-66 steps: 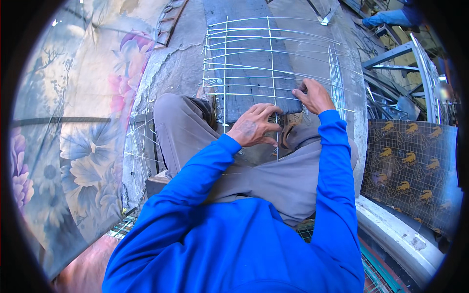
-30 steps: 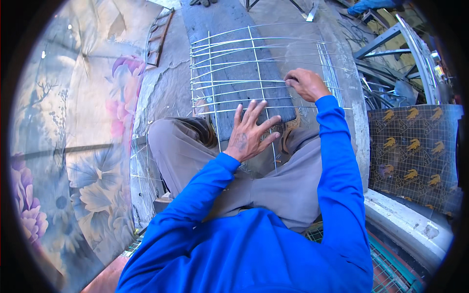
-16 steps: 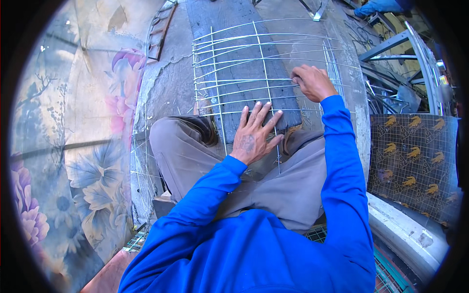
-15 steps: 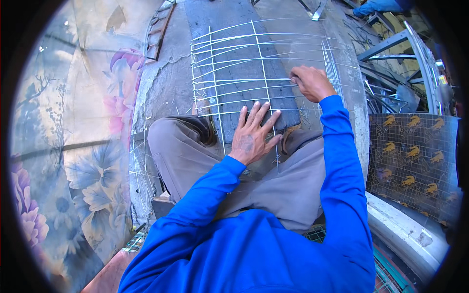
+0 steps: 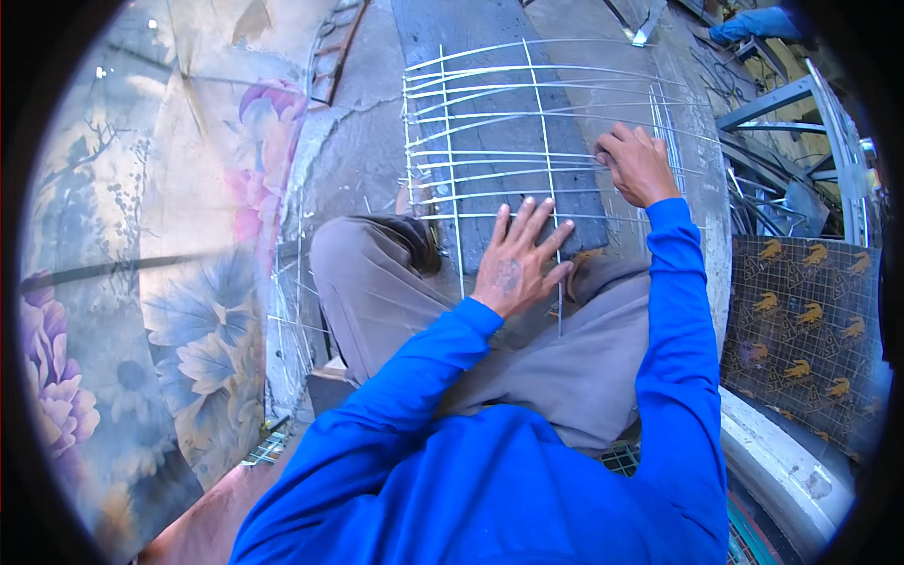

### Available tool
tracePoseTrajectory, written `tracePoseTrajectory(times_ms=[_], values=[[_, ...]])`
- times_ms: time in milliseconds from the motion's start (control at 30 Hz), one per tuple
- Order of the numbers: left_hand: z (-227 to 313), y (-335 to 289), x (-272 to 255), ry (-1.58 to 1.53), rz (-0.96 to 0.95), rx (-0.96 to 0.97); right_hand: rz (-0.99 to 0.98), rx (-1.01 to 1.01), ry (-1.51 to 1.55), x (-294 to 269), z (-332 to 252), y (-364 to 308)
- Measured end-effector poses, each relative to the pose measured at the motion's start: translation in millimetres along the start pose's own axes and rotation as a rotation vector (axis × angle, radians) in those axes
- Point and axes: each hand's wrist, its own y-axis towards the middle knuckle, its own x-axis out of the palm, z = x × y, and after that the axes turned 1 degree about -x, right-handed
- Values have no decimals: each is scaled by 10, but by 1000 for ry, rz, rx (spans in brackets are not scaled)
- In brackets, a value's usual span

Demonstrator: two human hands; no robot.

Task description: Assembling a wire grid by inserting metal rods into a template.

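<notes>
A grid of thin silvery wires [image 5: 542, 118] lies over a dark, worn board [image 5: 504, 179] in front of my crossed legs. Several wires run crosswise, and two longer ones cross them toward me. My left hand [image 5: 518, 264] rests flat with fingers spread over the near edge of the grid, by the right-hand long wire. At the grid's right side, my right hand [image 5: 638, 165] has its fingers curled closed around the end of a crosswise wire; the exact grip is partly hidden by the fingers.
Loose straight wires [image 5: 667, 132] lie just beyond my right hand. A flower-printed sheet [image 5: 202, 311] spreads on the left, near a rusty metal frame [image 5: 341, 52]. Metal frames [image 5: 767, 104] and a dark patterned sheet [image 5: 800, 325] stand at right. A blue sleeve [image 5: 758, 25] shows at the far right.
The whole scene has shifted a little to the right in view. Both hands keep nearly the same places on the wire grid.
</notes>
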Motion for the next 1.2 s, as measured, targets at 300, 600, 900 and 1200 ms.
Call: tracePoseTrajectory(times_ms=[300,600,900,1200], values=[[20,7,6,-3,-26,-1,204,46,53,186,68,169],[56,17,32,-6,-11,0,109,153,228,165,79,84],[15,6,42,19,-14,-8,127,196,187,205,-18,86],[11,-24,48,30,-14,-19,-40,211,276,91,-71,-46]])
